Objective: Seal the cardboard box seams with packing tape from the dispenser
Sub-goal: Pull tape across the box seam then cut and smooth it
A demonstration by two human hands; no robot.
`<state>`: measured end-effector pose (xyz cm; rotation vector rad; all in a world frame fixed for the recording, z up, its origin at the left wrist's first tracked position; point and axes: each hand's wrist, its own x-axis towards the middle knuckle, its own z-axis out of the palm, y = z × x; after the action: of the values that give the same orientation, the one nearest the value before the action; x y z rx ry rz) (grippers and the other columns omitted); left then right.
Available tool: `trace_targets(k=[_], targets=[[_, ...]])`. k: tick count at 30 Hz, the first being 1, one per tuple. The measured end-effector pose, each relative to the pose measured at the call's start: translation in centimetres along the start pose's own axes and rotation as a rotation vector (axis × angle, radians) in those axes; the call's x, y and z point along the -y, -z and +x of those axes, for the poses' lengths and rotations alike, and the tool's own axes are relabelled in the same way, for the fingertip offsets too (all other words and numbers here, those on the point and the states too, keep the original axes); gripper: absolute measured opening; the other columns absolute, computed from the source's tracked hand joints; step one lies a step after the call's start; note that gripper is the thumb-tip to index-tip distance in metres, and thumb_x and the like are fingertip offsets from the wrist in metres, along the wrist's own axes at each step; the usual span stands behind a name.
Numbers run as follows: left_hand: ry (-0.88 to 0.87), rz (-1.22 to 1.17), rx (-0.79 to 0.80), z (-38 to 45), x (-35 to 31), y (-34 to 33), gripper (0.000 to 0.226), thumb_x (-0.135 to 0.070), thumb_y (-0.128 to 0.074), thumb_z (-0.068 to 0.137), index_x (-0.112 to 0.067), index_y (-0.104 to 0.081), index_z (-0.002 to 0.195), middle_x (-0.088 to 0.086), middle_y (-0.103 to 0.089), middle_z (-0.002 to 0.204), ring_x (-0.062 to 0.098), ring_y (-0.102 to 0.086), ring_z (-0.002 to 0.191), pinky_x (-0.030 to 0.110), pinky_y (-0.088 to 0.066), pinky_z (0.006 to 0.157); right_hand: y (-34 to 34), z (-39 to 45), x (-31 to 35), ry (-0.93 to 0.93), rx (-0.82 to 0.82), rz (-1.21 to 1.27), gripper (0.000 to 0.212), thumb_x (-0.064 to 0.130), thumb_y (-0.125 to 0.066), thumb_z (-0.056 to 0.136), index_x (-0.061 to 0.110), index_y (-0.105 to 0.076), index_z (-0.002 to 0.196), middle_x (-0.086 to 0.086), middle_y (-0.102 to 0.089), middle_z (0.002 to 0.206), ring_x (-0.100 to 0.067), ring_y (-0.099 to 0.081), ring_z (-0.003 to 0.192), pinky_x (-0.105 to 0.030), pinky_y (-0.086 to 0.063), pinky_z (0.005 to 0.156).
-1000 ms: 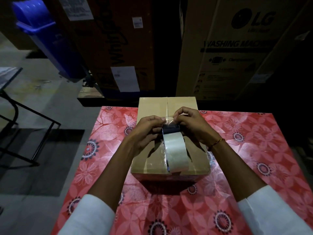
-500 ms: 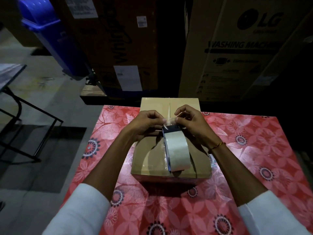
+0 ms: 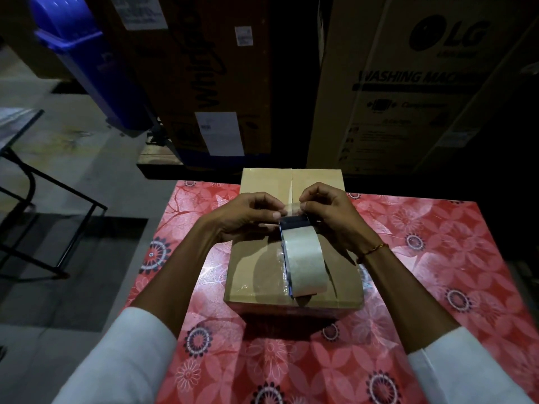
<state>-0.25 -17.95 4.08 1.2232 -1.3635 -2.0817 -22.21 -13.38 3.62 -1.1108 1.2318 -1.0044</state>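
A small brown cardboard box [image 3: 262, 182] sits on the red flowered table, its top seam running away from me. A tape dispenser [image 3: 302, 265] with a roll of clear packing tape rests on the near half of the box top. Above the middle of the seam, my left hand [image 3: 248, 214] and my right hand [image 3: 326, 211] pinch the two corners of the free tape end [image 3: 291, 207] between thumb and fingers. The pulled-out strip is short and stretched between the hands just past the dispenser's dark front edge.
The red flowered tablecloth [image 3: 423, 258] covers the table around the box. Behind stand tall cartons, one a washing machine box [image 3: 408, 83], and a blue bin [image 3: 87, 62] leans at the far left. A black metal frame [image 3: 43, 182] stands on the floor to the left.
Both hands have stayed on the tape end above the seam and drawn slightly apart, with the clear strip now showing between them. The dispenser has not visibly shifted on the box.
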Motion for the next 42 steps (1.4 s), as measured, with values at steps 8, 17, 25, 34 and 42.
trace_targets(k=[8, 17, 25, 34, 42], targets=[[0.003, -0.107, -0.122, 0.0, 0.2, -1.2, 0.044, -0.035, -0.055, 0.1, 0.006, -0.066, 0.112, 0.015, -0.074, 0.102, 0.024, -0.073, 0.097, 0.029, -0.059, 0.079, -0.5, -0.1, -0.5, 0.074, -0.062, -0.114, 0.009, -0.001, -0.058, 0.096, 0.005, -0.065, 0.097, -0.02, -0.062, 0.099, -0.02, -0.062, 0.08, -0.029, -0.056, 0.068], [-0.009, -0.041, -0.18, 0.1, -0.2, -2.2, 0.02, -0.017, -0.063, 0.097, 0.002, -0.067, 0.096, 0.007, -0.068, 0.078, 0.011, -0.067, 0.066, 0.022, -0.059, 0.065, -1.0, -0.3, -0.8, 0.14, -0.126, -0.196, 0.014, -0.003, -0.056, 0.095, 0.007, -0.065, 0.094, -0.014, -0.063, 0.096, -0.009, -0.061, 0.075, -0.026, -0.052, 0.064], [-0.003, 0.014, -0.216, 0.5, -0.3, -2.2, 0.019, -0.018, -0.061, 0.098, -0.004, -0.072, 0.09, 0.005, -0.061, 0.07, 0.01, -0.059, 0.061, 0.021, -0.054, 0.058, -0.9, -0.5, -0.9, 0.145, -0.122, -0.204, 0.014, -0.001, -0.054, 0.096, 0.008, -0.064, 0.095, -0.012, -0.062, 0.098, -0.011, -0.06, 0.076, -0.033, -0.052, 0.065], [-0.018, 0.041, -0.256, 0.9, -0.1, -2.1, 0.015, -0.013, -0.061, 0.097, -0.003, -0.07, 0.091, 0.016, -0.056, 0.08, 0.019, -0.056, 0.069, 0.026, -0.057, 0.062, -0.4, -0.3, -0.5, 0.06, -0.058, -0.112, 0.011, 0.002, -0.058, 0.098, 0.009, -0.066, 0.101, -0.018, -0.063, 0.099, -0.022, -0.064, 0.082, -0.03, -0.056, 0.066], [-0.025, 0.036, -0.29, 1.4, 0.5, -2.2, 0.014, -0.014, -0.062, 0.097, -0.003, -0.07, 0.091, 0.009, -0.059, 0.072, 0.016, -0.06, 0.065, 0.032, -0.056, 0.07, 0.5, -0.1, 0.3, -0.169, -0.036, 0.092, 0.032, 0.031, -0.051, 0.105, 0.007, -0.064, 0.12, -0.013, -0.067, 0.096, -0.026, -0.067, 0.095, -0.039, -0.059, 0.074]])
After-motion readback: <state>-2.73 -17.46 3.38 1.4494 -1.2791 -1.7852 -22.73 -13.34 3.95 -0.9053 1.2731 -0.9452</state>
